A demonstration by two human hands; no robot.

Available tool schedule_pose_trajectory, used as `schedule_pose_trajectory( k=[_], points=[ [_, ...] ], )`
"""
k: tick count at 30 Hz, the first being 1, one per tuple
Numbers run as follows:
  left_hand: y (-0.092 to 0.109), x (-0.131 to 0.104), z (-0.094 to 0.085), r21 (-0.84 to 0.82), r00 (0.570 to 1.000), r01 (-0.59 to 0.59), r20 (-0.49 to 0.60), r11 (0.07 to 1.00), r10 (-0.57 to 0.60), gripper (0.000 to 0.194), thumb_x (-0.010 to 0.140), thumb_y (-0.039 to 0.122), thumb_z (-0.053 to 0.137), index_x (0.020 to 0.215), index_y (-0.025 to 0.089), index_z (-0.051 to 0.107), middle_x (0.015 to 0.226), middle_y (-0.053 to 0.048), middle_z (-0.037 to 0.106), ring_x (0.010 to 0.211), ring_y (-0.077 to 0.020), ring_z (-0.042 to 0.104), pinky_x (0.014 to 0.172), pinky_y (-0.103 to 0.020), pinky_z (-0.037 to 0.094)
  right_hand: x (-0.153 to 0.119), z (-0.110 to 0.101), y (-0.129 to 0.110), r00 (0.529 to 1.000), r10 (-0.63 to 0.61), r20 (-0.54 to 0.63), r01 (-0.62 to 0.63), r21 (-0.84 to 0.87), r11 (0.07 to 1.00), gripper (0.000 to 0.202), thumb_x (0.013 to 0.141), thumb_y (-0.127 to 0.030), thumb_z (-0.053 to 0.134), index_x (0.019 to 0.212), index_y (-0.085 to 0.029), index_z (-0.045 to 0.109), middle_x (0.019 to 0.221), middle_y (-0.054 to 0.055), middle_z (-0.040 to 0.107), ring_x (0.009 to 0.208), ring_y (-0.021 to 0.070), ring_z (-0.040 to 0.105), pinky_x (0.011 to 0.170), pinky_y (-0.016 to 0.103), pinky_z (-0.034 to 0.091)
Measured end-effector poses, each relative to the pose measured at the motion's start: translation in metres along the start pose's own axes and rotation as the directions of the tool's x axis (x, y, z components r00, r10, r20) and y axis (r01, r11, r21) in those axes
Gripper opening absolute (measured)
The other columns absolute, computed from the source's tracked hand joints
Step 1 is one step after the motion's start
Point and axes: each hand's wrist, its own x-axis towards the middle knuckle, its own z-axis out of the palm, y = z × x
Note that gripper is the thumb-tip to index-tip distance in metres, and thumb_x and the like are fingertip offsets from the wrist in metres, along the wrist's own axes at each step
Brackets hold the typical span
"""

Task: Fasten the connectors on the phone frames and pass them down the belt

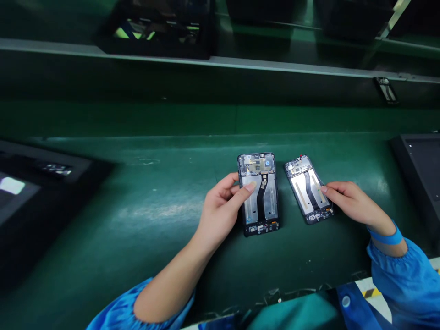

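My left hand (225, 204) grips an opened phone (270, 197) by its left side, thumb on its silver inner plate and fingers behind. A black flex cable runs down the middle of that phone, with a circuit board at its top. To the right lies a second opened phone (298, 188), slightly tilted, with a similar cable and a small red spot at its top edge. The fingers of my right hand (347, 197) are closed at this phone's right edge, where a thin wire also shows.
A dark tray (85, 176) holding parts is at the left, and another dark tray (405, 156) at the right. Along the back runs a ledge with a metal edge (275, 66). Another opened phone (387, 90) lies at the back right. Green matting (154, 256) covers the bench.
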Motion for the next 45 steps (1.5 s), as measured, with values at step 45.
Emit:
schedule_pose_trajectory(
  k=[45],
  points=[
    [0.0025, -0.0007, -0.0016, 0.046, 1.000, 0.006, 0.014, 0.999, -0.006, 0.036, 0.078, 0.044, 0.083, 0.102, 0.020, 0.072, 0.069, 0.000, 0.073, 0.051, -0.0114, 0.061, 0.052, -0.019, 0.050, 0.0015, 0.0029, -0.0004, 1.000, 0.004, -0.008, -0.005, -0.009, 1.000, 0.048, 0.104, -0.054, 0.046, 0.072, -0.019, 0.052, 0.065, -0.003, 0.042, 0.061, 0.0144, 0.038, 0.058, 0.030, 0.029]
  ],
)
